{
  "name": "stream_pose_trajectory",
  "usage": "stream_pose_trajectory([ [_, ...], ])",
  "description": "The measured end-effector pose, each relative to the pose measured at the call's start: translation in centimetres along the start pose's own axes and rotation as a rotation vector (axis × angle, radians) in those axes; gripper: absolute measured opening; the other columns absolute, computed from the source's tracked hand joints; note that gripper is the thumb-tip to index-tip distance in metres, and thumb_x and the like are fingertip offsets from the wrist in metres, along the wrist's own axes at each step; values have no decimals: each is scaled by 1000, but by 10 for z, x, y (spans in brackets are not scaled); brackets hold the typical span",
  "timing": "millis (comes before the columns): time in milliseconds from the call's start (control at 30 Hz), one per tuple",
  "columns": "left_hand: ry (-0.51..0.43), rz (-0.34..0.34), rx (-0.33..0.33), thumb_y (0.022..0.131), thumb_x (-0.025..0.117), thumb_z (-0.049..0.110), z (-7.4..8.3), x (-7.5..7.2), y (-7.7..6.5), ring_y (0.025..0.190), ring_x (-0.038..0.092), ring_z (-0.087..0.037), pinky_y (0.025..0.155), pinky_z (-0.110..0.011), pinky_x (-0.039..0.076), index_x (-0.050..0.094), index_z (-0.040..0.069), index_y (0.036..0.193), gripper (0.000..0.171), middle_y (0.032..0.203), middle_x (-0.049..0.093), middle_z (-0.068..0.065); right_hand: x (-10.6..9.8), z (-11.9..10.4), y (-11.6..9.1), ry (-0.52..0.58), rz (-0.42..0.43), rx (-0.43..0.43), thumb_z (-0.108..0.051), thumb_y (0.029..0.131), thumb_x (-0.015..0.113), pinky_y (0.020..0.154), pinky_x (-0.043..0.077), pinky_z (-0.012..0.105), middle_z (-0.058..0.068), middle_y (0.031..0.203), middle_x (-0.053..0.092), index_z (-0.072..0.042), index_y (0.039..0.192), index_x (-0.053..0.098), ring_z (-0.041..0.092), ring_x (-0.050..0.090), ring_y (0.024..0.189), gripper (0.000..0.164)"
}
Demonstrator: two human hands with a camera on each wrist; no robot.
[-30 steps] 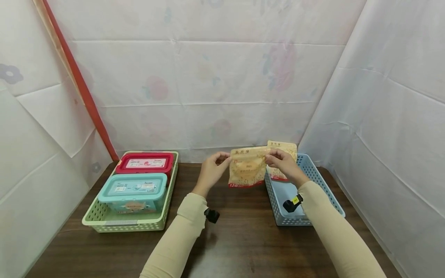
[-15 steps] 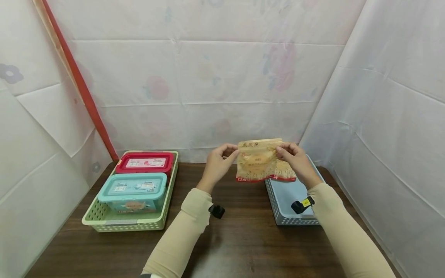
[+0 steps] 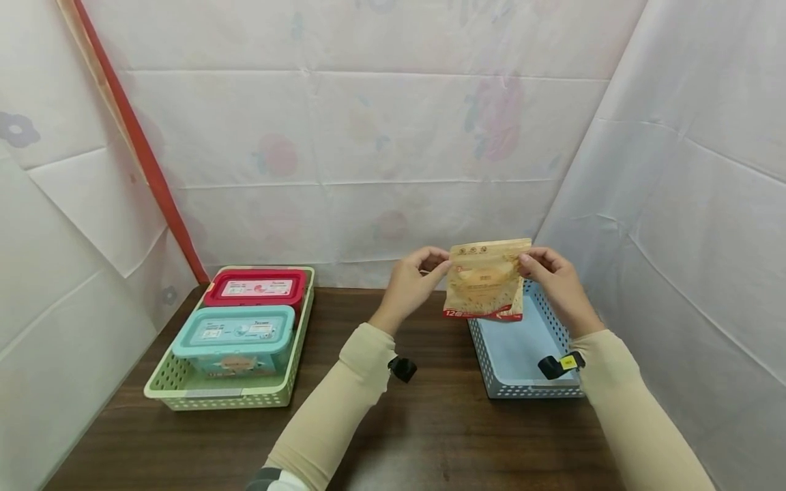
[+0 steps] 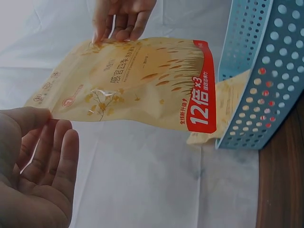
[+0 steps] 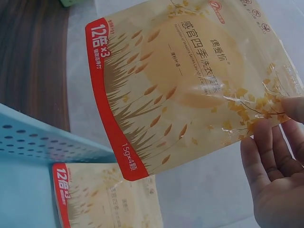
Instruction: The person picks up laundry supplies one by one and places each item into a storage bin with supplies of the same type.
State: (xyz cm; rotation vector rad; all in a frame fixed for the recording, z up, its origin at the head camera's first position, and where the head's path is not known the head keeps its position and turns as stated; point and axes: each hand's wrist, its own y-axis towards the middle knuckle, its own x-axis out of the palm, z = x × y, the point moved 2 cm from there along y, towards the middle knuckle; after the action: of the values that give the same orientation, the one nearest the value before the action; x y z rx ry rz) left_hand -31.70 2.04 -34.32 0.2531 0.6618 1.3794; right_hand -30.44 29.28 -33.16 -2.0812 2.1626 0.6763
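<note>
Held up by both hands is a yellow laundry capsule pouch (image 3: 482,283) with a red bottom band. My left hand (image 3: 410,285) pinches its left edge near the top, between thumb and fingers. On the opposite edge, my right hand (image 3: 560,286) pinches it the same way. The left wrist view shows the pouch (image 4: 137,85) stretched between the two hands, front printed with leaves. Behind it, a second yellow pouch (image 5: 109,197) leans in the blue basket (image 3: 482,354); in the head view most of that one is hidden by the held pouch.
On the left of the dark wooden table (image 3: 430,436) stands a green basket (image 3: 233,401). It holds a red-lidded box (image 3: 256,286) and a teal box (image 3: 236,341). White printed sheeting (image 3: 368,136) rises behind and along both sides.
Both hands have carried the pouch to the right and slightly up, from beside the blue basket to over its back left part. The baskets and boxes have not moved.
</note>
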Motion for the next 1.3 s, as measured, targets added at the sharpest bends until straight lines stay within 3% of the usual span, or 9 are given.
stream_pose_trajectory([
  [267,17,-45,19,99,67,28,1,16,5,83,64,-8,70,-27,54,72,17,109,16,97,70,8,-17,7,-7,-26,28,-30,-40,101,59,89,47,22,1,110,60,-4,126,57,16,60,100,44],
  [433,28,-76,37,99,66,27,2,30,9,84,63,-6,73,-25,54,72,18,109,15,97,68,9,-30,14,-12,-1,63,10,-41,100,60,86,47,18,-2,109,59,-10,123,59,16,60,100,38],
  [600,37,-106,17,99,67,27,4,46,13,86,63,-5,74,-22,53,72,17,110,16,97,68,9,-42,22,-18,2,111,33,-39,100,61,80,51,17,-3,108,59,-13,121,59,10,60,99,33],
  [833,20,-129,-20,98,69,25,1,64,16,82,63,-6,69,-22,53,73,17,109,15,95,70,7,-55,34,-24,-85,130,58,-43,101,58,82,47,12,-4,111,58,-12,124,58,8,59,102,39],
  [933,-1,-138,-20,97,69,24,-2,71,17,81,63,-5,69,-21,53,73,16,110,15,96,71,6,-59,39,-24,-107,126,88,-45,101,57,88,49,17,-4,109,59,-11,125,57,8,59,102,42],
  [1067,-23,-140,-38,97,70,23,-7,78,15,79,62,-4,69,-21,52,74,15,108,14,93,70,7,-62,47,-24,-111,108,135,-49,100,56,100,46,39,-5,108,59,-13,123,58,11,59,102,43],
  [1133,-33,-144,-56,97,69,23,-9,80,13,80,62,-4,69,-22,52,74,16,108,13,92,69,9,-62,50,-25,-106,103,154,-50,100,55,98,45,40,-5,107,59,-14,122,58,12,59,103,42],
  [1300,-72,-158,-98,98,68,22,-15,86,11,83,62,-5,71,-23,52,74,16,108,13,93,68,9,-62,57,-26,-54,107,152,-48,100,57,84,47,16,-5,107,58,-16,117,58,14,59,103,36],
])
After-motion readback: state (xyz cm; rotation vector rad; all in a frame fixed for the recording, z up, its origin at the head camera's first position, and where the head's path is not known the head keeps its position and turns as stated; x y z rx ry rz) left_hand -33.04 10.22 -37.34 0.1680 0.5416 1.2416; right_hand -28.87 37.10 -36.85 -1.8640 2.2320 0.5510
